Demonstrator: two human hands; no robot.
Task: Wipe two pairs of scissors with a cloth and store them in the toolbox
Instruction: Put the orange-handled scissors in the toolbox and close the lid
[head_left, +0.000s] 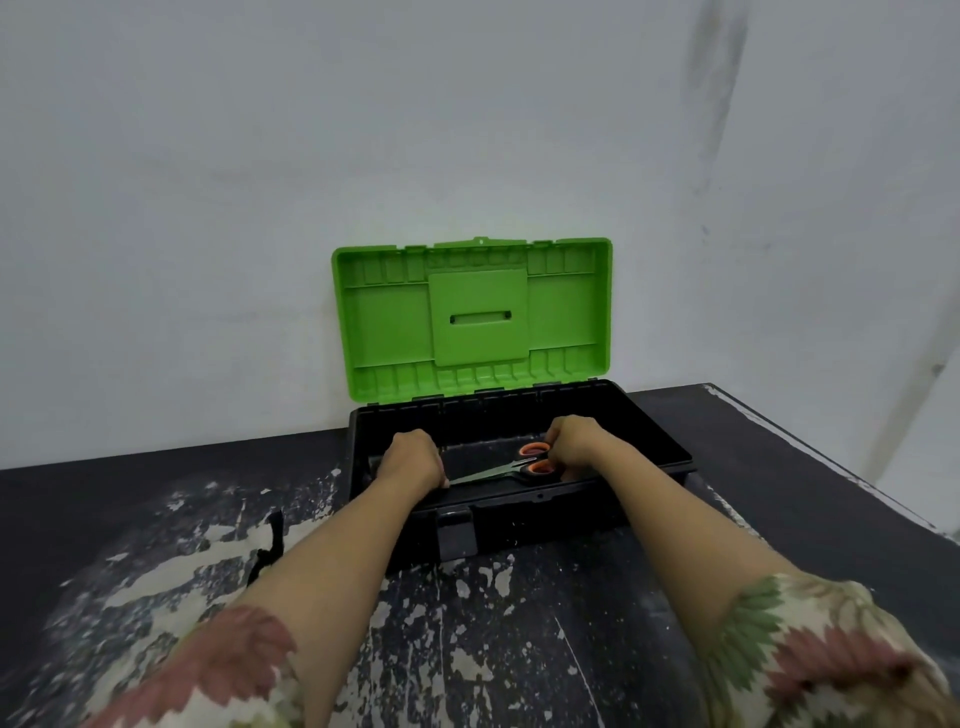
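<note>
Head view: a black toolbox (519, 525) stands on a dark table (571, 623) with badly flaked paint, its back against a pale wall (260, 182). The green lid (470, 319) is raised fully and stands near upright against that wall, its ribbed inner face toward the camera. Both of the person's forearms reach forward over the front rim and into the box. One pair of scissors (511, 466) with orange-lined handle loops lies inside on the floor of the box, blades together and pointing toward the left side, handles to the right. The left hand (410, 460) is knuckles-up at the blade end, fingers curled downward; the blade tip meets the hand at its lower edge, but whether the fingers pinch it cannot be told, since they are hidden beneath the hand. The right hand (571, 447) sits at the handle end, fingers bent down against the orange loops; the exact grip there is likewise hidden. A second pair of scissors is not discernible. A strip of black cloth (267, 545) shows on the table beside the left forearm, partly hidden by it. Floral short sleeves (810, 649) show at the lower edge
</note>
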